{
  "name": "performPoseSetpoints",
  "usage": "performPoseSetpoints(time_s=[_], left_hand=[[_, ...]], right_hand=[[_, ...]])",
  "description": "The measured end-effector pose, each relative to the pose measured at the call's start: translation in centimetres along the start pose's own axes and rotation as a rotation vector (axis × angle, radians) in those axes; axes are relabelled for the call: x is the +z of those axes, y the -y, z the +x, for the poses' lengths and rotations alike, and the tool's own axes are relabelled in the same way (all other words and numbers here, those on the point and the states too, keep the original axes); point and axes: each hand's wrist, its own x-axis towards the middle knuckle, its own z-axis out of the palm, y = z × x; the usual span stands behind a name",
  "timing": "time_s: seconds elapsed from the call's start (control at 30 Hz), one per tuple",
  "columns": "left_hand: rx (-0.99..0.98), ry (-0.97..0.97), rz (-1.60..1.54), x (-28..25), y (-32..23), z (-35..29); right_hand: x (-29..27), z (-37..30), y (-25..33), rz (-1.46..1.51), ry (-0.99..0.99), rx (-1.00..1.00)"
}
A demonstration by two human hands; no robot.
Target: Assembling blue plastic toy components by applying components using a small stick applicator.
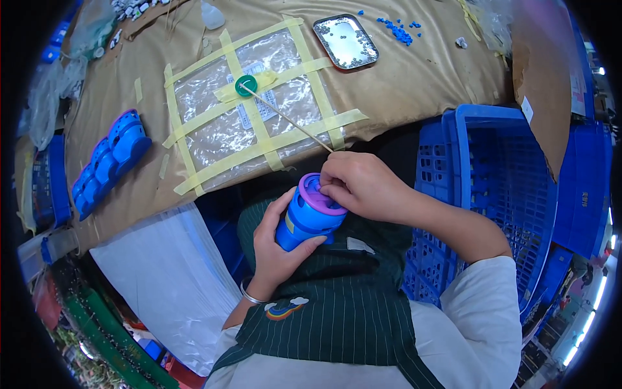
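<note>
My left hand point(275, 243) is wrapped around a blue plastic cylinder-shaped housing point(304, 223), which tilts in front of my apron. A purple ring point(330, 206) rims its upper end. My right hand point(366, 185) has its fingertips pinched together inside that ring; anything between them is hidden. A thin wooden stick point(288, 120) runs from a green round cap point(246, 85) toward my right knuckles. Whether the stick's near end touches my hand, I cannot tell. The cap sits on a clear plastic sheet point(207, 97) fixed to the table with yellow tape.
Several joined blue-and-purple housings point(110, 165) lie at the table's left. A shallow metal tray point(346, 42) holds small metal pieces, with tiny blue parts point(398, 32) beside it. On my right stands a blue crate point(463, 175); white sheets point(168, 266) are at lower left.
</note>
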Motion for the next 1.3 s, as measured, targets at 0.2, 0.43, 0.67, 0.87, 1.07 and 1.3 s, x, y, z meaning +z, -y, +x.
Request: performPoseSetpoints(time_s=[0.2, 0.43, 0.67, 0.87, 1.07, 1.3], left_hand=[[0.007, -0.021, 0.015, 0.0, 0.3, 0.0], [0.073, 0.048, 0.181, -0.5, 0.1, 0.0], [-0.108, -0.091, -0.396, -1.3, 1.2, -0.2], [-0.136, -0.236, -0.441, -1.4, 1.8, 1.6], [-0.115, -0.252, -0.521, -2.5, 1.9, 0.9], [0.031, -0.605, -0.279, -12.9, 1.9, -1.9]], right_hand=[[0.5, 0.0, 0.0, 0.061, -0.021, 0.056], [0.7, -0.1, 0.4, 0.055, -0.030, 0.081], [-1.8, 0.8, 1.5, 0.356, -0.147, 0.115], [-2.6, 0.3, 1.5, 0.347, -0.247, 0.180], [-2.4, 0.9, 1.8, 0.280, -0.239, 0.083], [-2.8, -0.2, 1.9, 0.400, -0.356, 0.205]])
